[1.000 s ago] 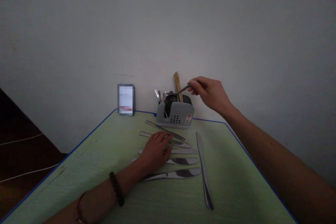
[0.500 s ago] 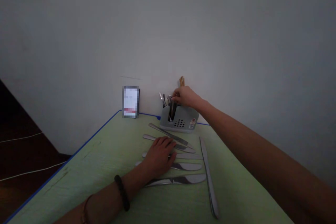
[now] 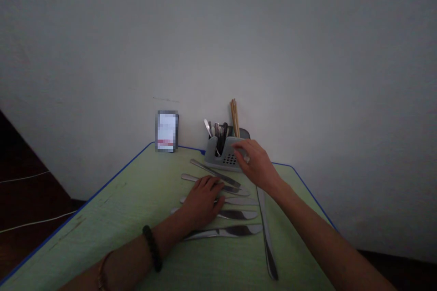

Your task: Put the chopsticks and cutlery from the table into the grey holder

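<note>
The right hand, inside the holder a moment ago, is now before its right side at centre, half-open, visibly empty. The left hand lies flat, fingers slightly parted, over five knives at lower centre, blades pointing right; the outer knife runs near-vertically.

The silver table knives lie partly hidden beneath the bare left hand. The bare right hand covers part of the grey plastic cutlery holder; the phone screen is pixelated.
</note>
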Demonstrator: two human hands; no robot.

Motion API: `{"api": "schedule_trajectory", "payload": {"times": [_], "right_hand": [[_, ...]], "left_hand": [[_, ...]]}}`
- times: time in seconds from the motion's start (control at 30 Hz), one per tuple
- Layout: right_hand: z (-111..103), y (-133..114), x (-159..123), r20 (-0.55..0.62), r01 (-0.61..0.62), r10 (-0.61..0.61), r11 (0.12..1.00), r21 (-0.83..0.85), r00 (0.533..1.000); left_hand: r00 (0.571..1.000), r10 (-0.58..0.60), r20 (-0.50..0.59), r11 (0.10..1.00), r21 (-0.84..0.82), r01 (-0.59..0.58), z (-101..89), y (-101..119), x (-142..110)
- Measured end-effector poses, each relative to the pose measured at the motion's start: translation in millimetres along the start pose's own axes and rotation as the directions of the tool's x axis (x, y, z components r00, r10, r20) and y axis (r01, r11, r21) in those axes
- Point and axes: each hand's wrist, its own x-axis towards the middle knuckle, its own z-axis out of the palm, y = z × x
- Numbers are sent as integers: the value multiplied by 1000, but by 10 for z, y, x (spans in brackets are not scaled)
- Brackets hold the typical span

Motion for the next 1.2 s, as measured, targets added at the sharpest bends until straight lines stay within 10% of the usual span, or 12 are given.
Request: {"api": "schedule_trajectory", "payload": {"times": [0.33,1.2], "right_hand": [[88,308,-1189,241,-89,46,981,172,970],[146,274,-1212,290,-145,113,985,91,950]], "left_hand": [[1000,2,17,996,89,-4,23,5,-17],[997,-30,65,996,82,24,23,4,-36]]}}
